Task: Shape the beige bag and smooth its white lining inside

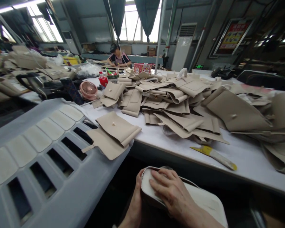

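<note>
Low in front of me, below the table edge, I hold a cream leather bag piece (pixel 204 201) with a rounded end. My right hand (pixel 173 193) lies flat on top of it, fingers pressing its left end. My left hand (pixel 135 202) grips the same end from underneath and the left side, thumb up against the edge. A folded beige leather flap with a snap (pixel 117 128) lies on the table corner just beyond my hands.
A large heap of beige leather pieces (pixel 180 101) covers the white table (pixel 242 155). A yellow-tipped tool (pixel 215 155) lies near the front edge. A grey slotted rack (pixel 42 152) stands at left. A pink fan (pixel 88 90) and a seated person (pixel 118 57) are further back.
</note>
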{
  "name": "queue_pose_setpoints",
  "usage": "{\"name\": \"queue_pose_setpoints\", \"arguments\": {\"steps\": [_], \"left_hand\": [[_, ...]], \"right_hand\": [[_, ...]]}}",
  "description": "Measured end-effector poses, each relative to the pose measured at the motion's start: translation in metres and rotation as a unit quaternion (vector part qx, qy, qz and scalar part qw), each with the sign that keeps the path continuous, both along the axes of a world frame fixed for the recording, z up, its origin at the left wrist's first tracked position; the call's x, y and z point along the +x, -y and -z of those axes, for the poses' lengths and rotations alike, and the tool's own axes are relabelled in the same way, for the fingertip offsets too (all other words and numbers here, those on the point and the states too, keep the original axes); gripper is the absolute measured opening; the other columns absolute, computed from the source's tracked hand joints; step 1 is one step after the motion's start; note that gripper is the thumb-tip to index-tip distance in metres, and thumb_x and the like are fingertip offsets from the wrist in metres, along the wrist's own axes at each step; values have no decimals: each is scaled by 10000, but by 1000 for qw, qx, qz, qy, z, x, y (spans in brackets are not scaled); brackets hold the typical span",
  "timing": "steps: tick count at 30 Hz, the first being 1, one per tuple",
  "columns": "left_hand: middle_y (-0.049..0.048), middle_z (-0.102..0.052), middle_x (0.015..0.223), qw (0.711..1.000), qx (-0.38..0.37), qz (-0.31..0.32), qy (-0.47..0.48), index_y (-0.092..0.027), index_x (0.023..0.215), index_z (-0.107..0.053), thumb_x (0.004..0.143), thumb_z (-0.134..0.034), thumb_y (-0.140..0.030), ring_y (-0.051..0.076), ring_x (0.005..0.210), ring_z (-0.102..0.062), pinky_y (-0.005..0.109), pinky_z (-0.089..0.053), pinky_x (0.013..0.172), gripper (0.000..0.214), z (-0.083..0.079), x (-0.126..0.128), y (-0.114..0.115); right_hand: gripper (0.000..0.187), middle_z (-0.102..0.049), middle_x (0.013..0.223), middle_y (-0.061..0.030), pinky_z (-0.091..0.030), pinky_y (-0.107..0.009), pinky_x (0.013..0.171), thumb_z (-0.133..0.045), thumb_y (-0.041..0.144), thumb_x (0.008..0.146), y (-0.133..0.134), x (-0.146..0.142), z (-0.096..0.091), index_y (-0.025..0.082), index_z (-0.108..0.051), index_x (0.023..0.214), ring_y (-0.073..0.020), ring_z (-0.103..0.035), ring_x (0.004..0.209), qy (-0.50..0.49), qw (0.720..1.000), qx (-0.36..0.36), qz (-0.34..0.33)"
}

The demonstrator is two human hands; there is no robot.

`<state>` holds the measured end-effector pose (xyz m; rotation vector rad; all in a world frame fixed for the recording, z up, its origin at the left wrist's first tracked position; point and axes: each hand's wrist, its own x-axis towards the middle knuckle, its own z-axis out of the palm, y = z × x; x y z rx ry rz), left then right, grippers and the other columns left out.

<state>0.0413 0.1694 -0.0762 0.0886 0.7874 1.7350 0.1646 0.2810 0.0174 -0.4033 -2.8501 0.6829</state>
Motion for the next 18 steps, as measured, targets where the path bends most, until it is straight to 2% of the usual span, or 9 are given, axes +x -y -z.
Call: {"name": "queue_pose_setpoints", "arguments": {"steps": [5,11,14,18], "left_hand": [[10,-557,1408,999,-18,-13,-36,-287,1290,-627,942,-530,-535,266,1414,-367,389,-240,1218,438,-1,-3,1],[-15,-483,1480,999,-22,29,-39,-273,1349,-586,982,-500,-431,214,1459,-282,334,-180,1233,409,2,-17,6],[-9,-475,1488,998,-20,45,-32,-255,1346,-590,963,-541,-394,209,1463,-269,326,-174,1230,411,-2,-23,5],[19,-517,1453,997,-29,76,-7,-254,1339,-596,918,-605,-390,241,1434,-332,365,-222,1213,442,-13,-28,2]], "right_hand": [[377,-571,1394,-24,-431,-472,1069,-513,148,958,6,4,10,238,-602,1313,-289,-484,1264,-27,1000,-3,-2],[383,-565,1399,-2,-444,-446,1075,-504,126,934,4,4,8,206,-626,1289,-288,-491,1259,-20,1000,-19,-13],[403,-552,1413,14,-448,-465,1070,-500,112,926,3,3,7,199,-615,1302,-296,-485,1256,-15,1000,-23,-14],[376,-539,1425,4,-447,-483,1068,-490,134,949,2,2,11,178,-616,1302,-310,-470,1267,-13,1000,-19,-14]]}}
